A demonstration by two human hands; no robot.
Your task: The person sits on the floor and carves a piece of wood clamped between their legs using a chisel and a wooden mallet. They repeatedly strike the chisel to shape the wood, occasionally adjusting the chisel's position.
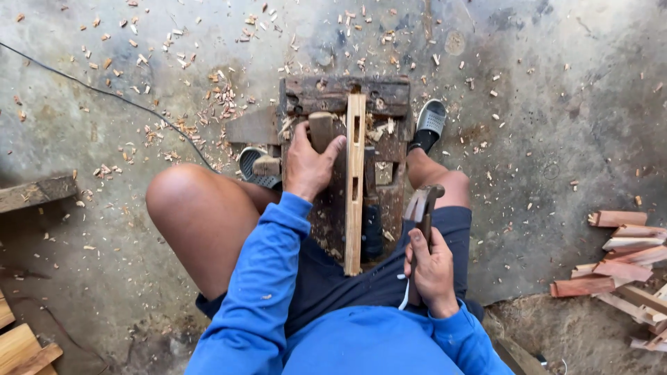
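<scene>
Two hands busy, left hand [307, 163] gripping chisel handle [320, 130], right hand [432, 273] holding hammer [422, 206]

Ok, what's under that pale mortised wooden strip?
The pale strip lies along a dark, worn wooden block strewn with chips. A dark tool sits beside it. The block's surface directly beneath the strip is hidden.

A slat [355, 182] lay lengthwise on the wooden block [344, 97] between the person's knees. Offcuts [622, 260] were piled on the floor [542, 139] to the right, planks [21, 344] at near left, shavings [222, 101] scattered beyond.
</scene>
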